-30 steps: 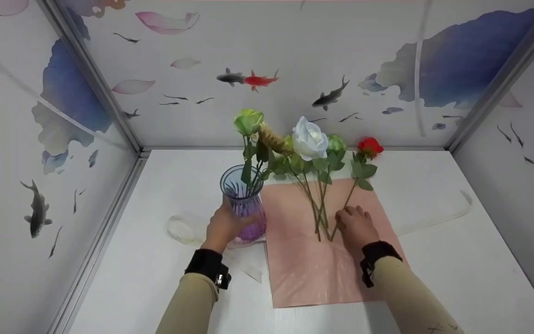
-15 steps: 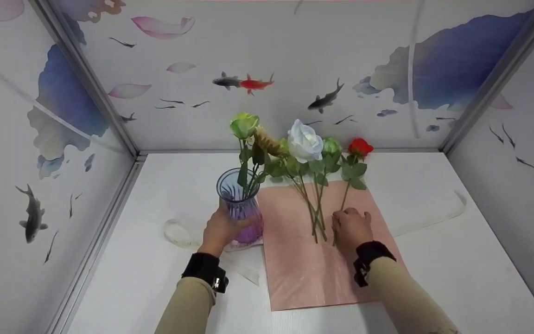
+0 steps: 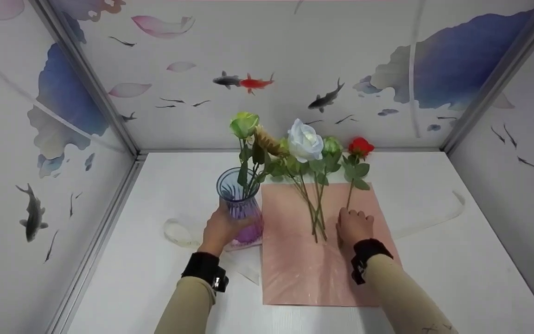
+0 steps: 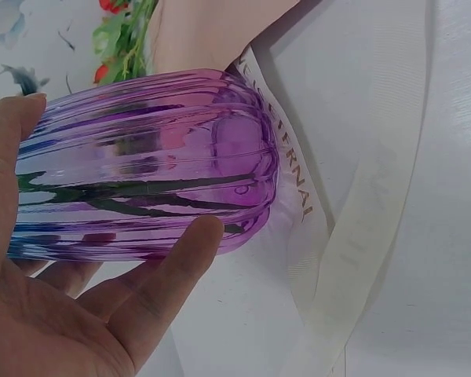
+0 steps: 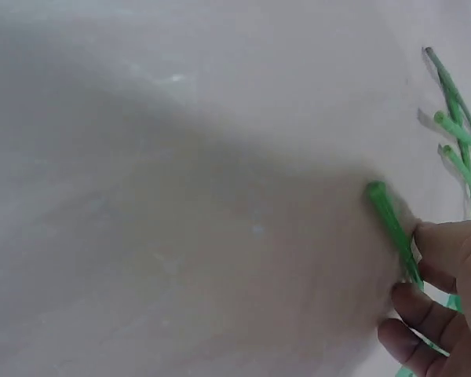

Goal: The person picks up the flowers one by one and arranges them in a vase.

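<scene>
My left hand [image 3: 220,229] grips a ribbed blue-to-purple glass vase [image 3: 244,218] standing on the table. In the left wrist view, thumb and fingers curl round the vase's side, and dark stems [image 4: 133,188] show through the glass. A green flower [image 3: 244,124] rises from the vase mouth. To the right, my right hand [image 3: 356,227] pinches the stem of a red rose [image 3: 361,147] over a pink wrapping sheet [image 3: 304,278]. The right wrist view shows the stem's cut end [image 5: 377,190] poking out past the fingers. A white rose [image 3: 305,141] lies beside it among several crossed stems [image 3: 315,213].
A pale printed ribbon [image 3: 179,232] runs under the vase, and another length of ribbon [image 3: 434,223] lies at the right of the white table [image 3: 471,273]. Panels with painted fish [image 3: 257,83] wall in the back and both sides.
My right hand has shifted slightly right with the rose stem, which leans less than before. The pink sheet has turned slightly and lies straighter. My left hand stays on the vase.
</scene>
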`<state>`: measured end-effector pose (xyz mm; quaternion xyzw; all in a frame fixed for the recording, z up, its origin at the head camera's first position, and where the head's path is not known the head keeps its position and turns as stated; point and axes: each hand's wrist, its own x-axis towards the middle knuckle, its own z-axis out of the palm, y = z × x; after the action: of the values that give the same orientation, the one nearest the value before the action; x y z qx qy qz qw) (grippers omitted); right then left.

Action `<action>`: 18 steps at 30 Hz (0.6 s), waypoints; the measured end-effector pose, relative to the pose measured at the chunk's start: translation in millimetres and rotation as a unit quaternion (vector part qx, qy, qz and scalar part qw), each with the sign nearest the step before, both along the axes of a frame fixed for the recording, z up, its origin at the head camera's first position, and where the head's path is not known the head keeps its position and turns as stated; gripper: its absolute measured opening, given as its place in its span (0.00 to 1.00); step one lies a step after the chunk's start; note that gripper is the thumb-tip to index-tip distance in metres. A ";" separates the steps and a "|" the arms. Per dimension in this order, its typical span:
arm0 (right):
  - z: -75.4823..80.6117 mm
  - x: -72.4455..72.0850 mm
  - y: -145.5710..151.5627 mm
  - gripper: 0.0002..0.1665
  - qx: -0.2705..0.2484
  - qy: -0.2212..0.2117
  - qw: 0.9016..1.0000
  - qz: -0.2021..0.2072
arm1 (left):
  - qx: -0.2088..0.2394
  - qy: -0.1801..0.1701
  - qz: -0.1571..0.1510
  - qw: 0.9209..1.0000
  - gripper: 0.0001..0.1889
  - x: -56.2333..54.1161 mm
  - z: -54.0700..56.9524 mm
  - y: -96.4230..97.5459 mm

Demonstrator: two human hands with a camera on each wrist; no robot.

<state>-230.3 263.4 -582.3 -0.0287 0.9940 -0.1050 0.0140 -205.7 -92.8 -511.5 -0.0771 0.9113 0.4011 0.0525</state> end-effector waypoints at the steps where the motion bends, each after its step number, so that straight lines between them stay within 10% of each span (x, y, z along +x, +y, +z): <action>1: 0.5 -1.2 0.7 0.12 -0.006 -0.008 1.000 -0.004 | 0.001 0.000 0.001 1.000 0.58 -0.3 0.4 0.0; 11: 7.4 -4.1 7.9 0.08 -0.145 -0.074 0.985 -0.050 | 0.006 0.000 0.005 1.000 0.56 0.3 -0.3 0.4; 18: 3.1 -8.7 12.5 0.37 -0.309 -0.123 0.933 -0.135 | 0.005 0.000 0.005 1.000 0.56 -0.6 -0.6 -0.8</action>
<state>-239.0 275.9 -579.2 0.1161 0.8973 -0.4108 0.1122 -206.3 -93.5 -512.1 -0.0816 0.9087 0.4063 0.0507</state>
